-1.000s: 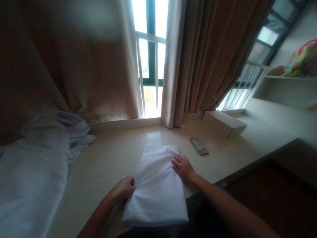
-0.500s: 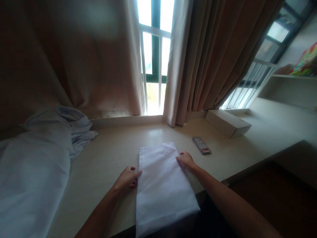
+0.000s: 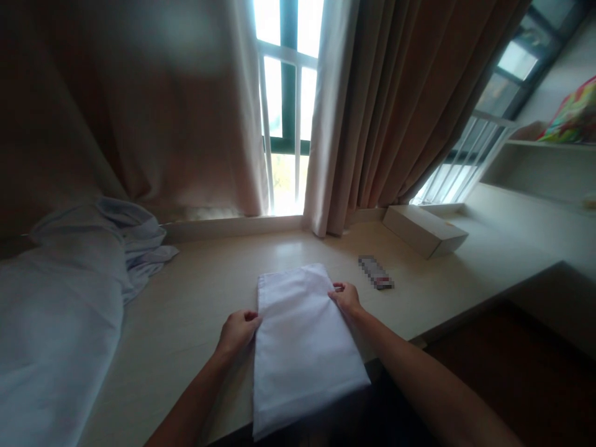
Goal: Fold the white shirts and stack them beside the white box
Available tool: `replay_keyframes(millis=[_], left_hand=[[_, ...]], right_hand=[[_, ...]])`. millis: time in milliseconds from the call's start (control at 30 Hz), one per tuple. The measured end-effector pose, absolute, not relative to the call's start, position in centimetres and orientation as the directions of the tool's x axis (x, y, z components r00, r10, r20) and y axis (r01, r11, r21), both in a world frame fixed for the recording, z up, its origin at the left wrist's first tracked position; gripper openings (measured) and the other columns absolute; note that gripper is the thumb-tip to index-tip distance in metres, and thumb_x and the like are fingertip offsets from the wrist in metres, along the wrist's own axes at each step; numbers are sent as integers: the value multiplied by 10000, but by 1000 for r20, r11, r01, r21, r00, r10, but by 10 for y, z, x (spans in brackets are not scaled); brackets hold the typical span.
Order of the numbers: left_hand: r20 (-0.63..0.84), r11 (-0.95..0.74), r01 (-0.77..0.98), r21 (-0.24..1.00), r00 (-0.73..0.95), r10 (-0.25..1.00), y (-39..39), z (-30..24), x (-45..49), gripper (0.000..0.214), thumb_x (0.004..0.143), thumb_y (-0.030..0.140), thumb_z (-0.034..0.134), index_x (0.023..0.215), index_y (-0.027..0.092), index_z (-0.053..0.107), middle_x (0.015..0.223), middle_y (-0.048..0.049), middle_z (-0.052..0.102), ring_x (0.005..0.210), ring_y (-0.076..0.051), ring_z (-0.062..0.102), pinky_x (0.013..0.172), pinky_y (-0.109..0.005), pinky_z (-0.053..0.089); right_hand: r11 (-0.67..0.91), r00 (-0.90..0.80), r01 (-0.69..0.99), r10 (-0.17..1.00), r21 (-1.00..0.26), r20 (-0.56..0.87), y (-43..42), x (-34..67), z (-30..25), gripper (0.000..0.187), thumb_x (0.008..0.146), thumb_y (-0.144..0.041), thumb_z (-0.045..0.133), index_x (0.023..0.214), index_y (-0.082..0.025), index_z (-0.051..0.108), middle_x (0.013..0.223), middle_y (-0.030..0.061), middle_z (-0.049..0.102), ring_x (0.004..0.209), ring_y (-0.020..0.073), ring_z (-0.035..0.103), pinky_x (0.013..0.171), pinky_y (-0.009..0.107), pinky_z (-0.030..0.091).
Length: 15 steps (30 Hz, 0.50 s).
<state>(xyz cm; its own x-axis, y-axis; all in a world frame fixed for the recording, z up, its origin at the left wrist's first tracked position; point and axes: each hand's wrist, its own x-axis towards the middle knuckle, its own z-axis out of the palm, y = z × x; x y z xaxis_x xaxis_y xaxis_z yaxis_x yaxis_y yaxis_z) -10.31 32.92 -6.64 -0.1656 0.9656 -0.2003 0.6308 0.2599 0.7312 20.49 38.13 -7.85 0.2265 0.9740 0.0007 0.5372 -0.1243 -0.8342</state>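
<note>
two edges pinched: your left hand and right hand grip the folded white rectangular cloth; pull evenly so its layers lie flush.

Between the left fingers and right fingers, the folded cloth looks matt and smooth, lightly creased. Around and beyond the fingers, the table has a smooth, wood-look surface with a soft sheen. Left of them, the bunched cloth is matt and wrinkled. Ahead, the curtains are pleated fabric; to the right, the box resembles matt cardboard.
</note>
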Motion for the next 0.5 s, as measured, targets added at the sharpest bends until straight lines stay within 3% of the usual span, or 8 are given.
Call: replay_keyframes(millis=[300, 500], left_hand=[[-207, 234, 601, 764, -115, 971, 330, -68, -103, 354, 701, 461, 632, 848, 151, 716, 836, -80, 736, 793, -240, 675, 651, -284, 458], [-351, 403, 278, 872, -220, 910, 337, -85, -105, 280, 642, 275, 708, 880, 139, 652, 796, -75, 722, 753, -220, 677, 654, -291, 509]], right_hand=[[-118, 305, 514, 951, -850, 52, 382, 202, -90, 357, 744, -319, 655, 1054, -141, 643, 938, 83, 707, 831, 183, 665, 748, 257, 511], [-91, 269, 474, 962, -876, 46, 386, 208, -94, 387, 726, -331, 674, 1057, -132, 646, 915, 75, 713, 797, 179, 675, 698, 241, 514]])
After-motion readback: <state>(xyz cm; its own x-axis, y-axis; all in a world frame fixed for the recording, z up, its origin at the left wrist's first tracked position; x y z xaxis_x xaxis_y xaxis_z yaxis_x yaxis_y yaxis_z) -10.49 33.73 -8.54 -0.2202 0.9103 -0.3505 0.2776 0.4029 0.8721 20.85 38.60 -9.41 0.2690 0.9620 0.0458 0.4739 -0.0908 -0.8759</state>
